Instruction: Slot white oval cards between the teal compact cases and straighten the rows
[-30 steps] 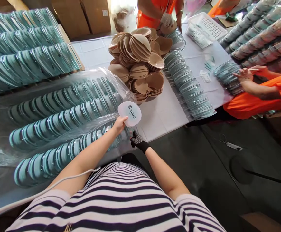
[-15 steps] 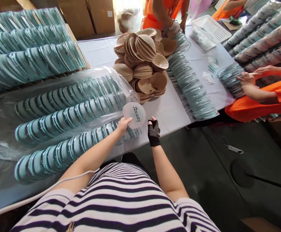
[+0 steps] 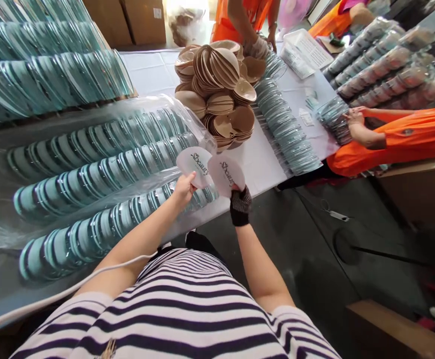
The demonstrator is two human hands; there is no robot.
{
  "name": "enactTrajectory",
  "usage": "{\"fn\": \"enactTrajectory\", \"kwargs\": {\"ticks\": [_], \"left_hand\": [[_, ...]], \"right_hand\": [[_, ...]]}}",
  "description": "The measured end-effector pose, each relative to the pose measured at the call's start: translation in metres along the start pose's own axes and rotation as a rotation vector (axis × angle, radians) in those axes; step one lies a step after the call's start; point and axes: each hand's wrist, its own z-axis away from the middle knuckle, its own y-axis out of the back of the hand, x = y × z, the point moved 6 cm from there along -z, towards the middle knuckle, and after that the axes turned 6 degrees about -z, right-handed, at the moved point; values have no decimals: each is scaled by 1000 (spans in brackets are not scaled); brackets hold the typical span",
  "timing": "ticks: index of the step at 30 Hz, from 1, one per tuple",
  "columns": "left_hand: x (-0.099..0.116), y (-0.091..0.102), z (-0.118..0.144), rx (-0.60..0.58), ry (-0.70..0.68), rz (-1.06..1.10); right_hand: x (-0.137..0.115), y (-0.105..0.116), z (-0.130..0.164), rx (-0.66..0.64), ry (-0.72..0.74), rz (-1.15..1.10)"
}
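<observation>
My left hand (image 3: 183,190) pinches a clear round case half (image 3: 195,160) printed "Sbeauty", held over the table's near edge. My right hand (image 3: 239,203), in a black fingerless mesh glove, holds a second printed clear half (image 3: 226,174) right beside the first; the two halves are spread apart like an opened shell. Just below them lie rows of teal-rimmed round cases (image 3: 90,189) inside a large clear plastic bag (image 3: 34,134). A heap of beige cup-shaped pads (image 3: 220,94) sits on the white table (image 3: 262,169) beyond my hands.
More teal case rows (image 3: 45,80) are stacked at the back left, and another row (image 3: 288,129) runs along the table's right side. A person in orange (image 3: 392,139) handles cases at the right; another in orange (image 3: 247,25) stands at the far end. Dark floor (image 3: 333,259) lies to my right.
My right hand rose from below the table edge to the case and took one half. The single closed case now shows as two halves spread apart between my hands.
</observation>
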Motion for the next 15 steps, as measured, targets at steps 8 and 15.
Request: {"fn": "enactTrajectory", "kwargs": {"ticks": [8, 15], "left_hand": [[0, 13, -28, 159, 101, 117], [-6, 8, -23, 74, 45, 106]], "right_hand": [[17, -1, 74, -396, 272, 691], [-6, -60, 50, -706, 111, 838]]}}
